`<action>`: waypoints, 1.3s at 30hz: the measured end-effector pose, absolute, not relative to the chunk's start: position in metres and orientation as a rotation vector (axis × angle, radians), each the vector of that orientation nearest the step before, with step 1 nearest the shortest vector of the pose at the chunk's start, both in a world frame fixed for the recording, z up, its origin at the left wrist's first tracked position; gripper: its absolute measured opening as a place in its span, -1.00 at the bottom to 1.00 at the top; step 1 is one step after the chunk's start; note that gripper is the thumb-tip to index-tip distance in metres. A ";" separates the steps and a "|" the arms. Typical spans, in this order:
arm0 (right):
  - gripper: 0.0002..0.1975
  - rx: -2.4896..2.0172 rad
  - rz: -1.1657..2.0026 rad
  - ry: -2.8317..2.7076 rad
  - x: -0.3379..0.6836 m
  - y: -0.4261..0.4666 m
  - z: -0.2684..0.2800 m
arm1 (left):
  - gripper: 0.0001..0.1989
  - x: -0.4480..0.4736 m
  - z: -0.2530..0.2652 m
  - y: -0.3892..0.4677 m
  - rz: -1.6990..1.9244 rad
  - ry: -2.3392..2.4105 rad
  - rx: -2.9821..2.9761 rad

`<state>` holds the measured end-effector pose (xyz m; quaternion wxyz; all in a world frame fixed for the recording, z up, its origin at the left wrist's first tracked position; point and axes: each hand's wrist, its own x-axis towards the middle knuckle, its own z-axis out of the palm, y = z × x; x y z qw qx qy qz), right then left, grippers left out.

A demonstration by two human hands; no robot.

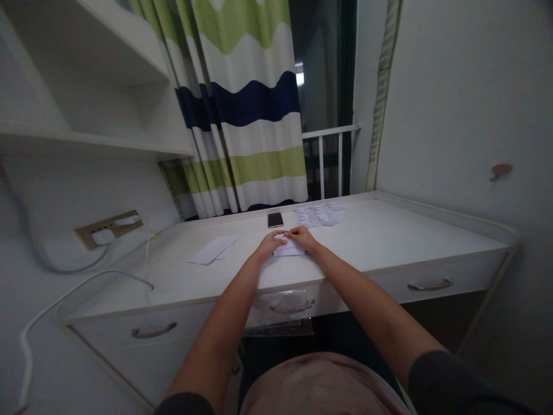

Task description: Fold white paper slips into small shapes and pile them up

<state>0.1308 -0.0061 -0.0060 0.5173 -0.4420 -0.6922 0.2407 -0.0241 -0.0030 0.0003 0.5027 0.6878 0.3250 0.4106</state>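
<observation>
A white sheet of paper [290, 250], seemingly folded, lies on the desk in front of me. My left hand [271, 242] is at its upper left edge, with thumb and fingers curved together on the paper. At the top edge, my right hand [302, 237] bends its fingers down and pinches the paper near the left fingertips. The hands almost meet and cover part of the sheet. To their left lie a few flat white sheets [211, 250], overlapping. Several small folded white paper pieces [317, 214] are clustered beyond my right hand.
A dark phone [275, 220] lies behind my hands near the desk's back edge. The white desk [415, 230] has drawers with metal handles along its front. On the left are a wall socket with plugs [103, 236], a white cable [86, 282] and an overhead shelf [99, 141]. A striped curtain [259, 167] hangs behind.
</observation>
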 end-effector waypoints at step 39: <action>-0.70 -1.128 0.456 -1.449 0.136 0.000 -0.004 | -0.69 -0.021 0.000 -0.003 1.050 0.701 1.503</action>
